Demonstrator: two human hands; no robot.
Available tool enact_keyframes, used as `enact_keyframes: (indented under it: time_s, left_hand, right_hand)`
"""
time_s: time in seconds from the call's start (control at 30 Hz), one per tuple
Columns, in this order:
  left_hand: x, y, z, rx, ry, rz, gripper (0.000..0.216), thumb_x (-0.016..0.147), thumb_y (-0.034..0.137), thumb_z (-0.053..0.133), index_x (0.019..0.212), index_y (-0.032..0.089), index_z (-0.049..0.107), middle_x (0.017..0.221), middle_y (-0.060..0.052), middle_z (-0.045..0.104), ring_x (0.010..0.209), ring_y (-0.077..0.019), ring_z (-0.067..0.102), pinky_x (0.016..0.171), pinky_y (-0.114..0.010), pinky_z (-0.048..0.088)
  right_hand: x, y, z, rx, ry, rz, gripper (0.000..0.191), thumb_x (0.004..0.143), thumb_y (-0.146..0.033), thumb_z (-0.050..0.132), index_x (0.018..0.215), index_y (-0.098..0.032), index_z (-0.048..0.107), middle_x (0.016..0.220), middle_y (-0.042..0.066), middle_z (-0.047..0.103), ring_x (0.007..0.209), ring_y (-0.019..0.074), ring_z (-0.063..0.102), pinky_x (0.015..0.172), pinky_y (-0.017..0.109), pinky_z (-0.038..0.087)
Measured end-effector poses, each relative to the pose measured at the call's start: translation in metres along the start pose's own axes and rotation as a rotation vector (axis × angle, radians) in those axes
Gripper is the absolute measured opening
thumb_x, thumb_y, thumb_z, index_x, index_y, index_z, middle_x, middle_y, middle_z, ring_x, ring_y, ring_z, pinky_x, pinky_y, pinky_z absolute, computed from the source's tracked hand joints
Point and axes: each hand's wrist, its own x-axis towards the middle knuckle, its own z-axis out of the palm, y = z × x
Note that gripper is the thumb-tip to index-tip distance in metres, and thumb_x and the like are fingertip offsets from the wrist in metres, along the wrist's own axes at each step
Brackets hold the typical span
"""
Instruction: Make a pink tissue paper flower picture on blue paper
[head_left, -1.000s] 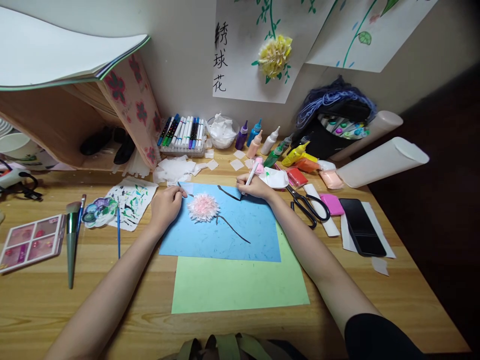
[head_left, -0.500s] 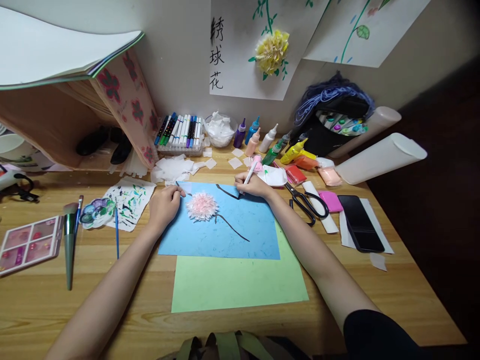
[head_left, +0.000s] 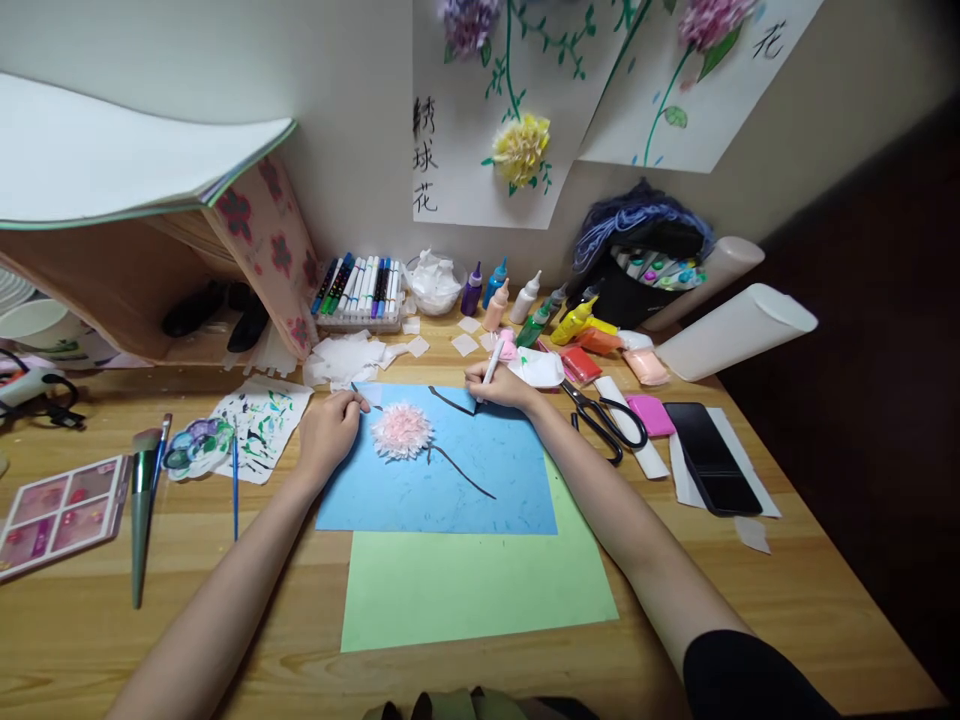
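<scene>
My right hand (head_left: 499,385) is closed around a white marker (head_left: 493,361), its tip down at the end of a short dark line near the top edge of a blue sheet of paper (head_left: 450,510). My left hand (head_left: 334,425) lies curled at the sheet's upper left edge; its fingers hide whatever may be in them. Just right of that hand, a fluffy pale pink paper flower (head_left: 403,432) sits on the blue sheet. A longer dark curved line (head_left: 461,472) runs from the flower toward the lower right. Beneath lies a light green sheet (head_left: 480,590).
Black-handled scissors (head_left: 606,418), a phone (head_left: 712,460) and clay packets (head_left: 581,365) lie to the right. Behind stand a marker box (head_left: 360,292), a bowl of white paper (head_left: 433,285) and paint bottles (head_left: 495,305). Brushes (head_left: 140,520) and a palette (head_left: 64,510) lie left.
The camera view has tilted up, so the table sits lower and more of the wall pictures shows. My right hand keeps the marker at the short line; my left hand stays by the sheet's edge.
</scene>
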Motion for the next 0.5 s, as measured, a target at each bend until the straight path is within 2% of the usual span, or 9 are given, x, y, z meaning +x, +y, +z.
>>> enact_keyframes:
  time_s: [0.23,0.37,0.5]
  left_hand:
    - [-0.001,-0.002,-0.003,-0.033,-0.013,-0.001,0.030,0.082,0.023,0.034,0.075,0.024,0.062,0.091,0.000,0.069,0.084,-0.0191,0.061,0.068,-0.026,0.038]
    - [-0.002,-0.002,-0.004,-0.044,-0.018,-0.023,0.030,0.083,0.022,0.033,0.074,0.022,0.061,0.090,0.000,0.069,0.085,-0.0183,0.060,0.069,-0.025,0.036]
    - [-0.003,-0.005,-0.003,-0.071,-0.013,-0.007,0.029,0.083,0.022,0.033,0.073,0.022,0.060,0.089,0.000,0.068,0.086,-0.0182,0.059,0.072,-0.026,0.036]
  right_hand:
    - [0.003,0.002,0.005,0.003,0.037,-0.037,0.023,0.064,-0.017,0.052,0.049,-0.019,0.033,0.045,-0.007,0.039,0.044,0.0070,0.039,0.044,0.019,0.029]
    - [0.004,-0.002,0.005,0.026,0.175,-0.065,0.030,0.074,-0.031,0.051,0.052,-0.020,0.033,0.047,-0.005,0.042,0.042,0.0073,0.038,0.042,0.020,0.028]
    - [-0.003,-0.008,0.004,0.042,0.303,-0.104,0.040,0.080,-0.047,0.047,0.054,-0.020,0.035,0.048,-0.006,0.036,0.040,0.0071,0.032,0.040,0.021,0.023]
